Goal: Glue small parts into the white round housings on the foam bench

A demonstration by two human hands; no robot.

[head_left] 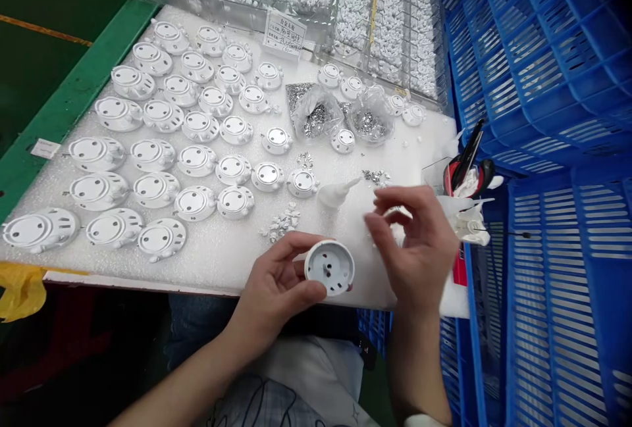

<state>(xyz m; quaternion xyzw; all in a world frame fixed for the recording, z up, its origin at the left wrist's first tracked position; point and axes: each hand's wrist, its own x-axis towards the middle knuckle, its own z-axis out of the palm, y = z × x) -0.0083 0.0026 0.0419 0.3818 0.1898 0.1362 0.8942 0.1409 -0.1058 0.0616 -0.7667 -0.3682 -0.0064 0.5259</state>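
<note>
My left hand [281, 282] is closed round the rim of a small white round housing [330, 269], its hollow side tilted up toward me. Holes and slots show in its floor, with a small post near the middle. To the right of it, my right hand [415, 243] hovers above the table, thumb and forefinger curled close together in a pinch. Whatever may be between those fingertips is too small to make out. A white squeeze bottle with a thin nozzle [336, 195] stands between the hands, farther back. Small white parts [282, 222] lie in a heap left of it.
Rows of white round housings [153, 154] cover the foam-topped table's left side. Bags of small metal pieces [318, 114] lie mid-table, with loose metal pieces [376, 177] nearer. Behind stands a clear divided tray [316, 22] of white parts. Blue crates [538, 72] and red-black scissors [469, 167] are at right.
</note>
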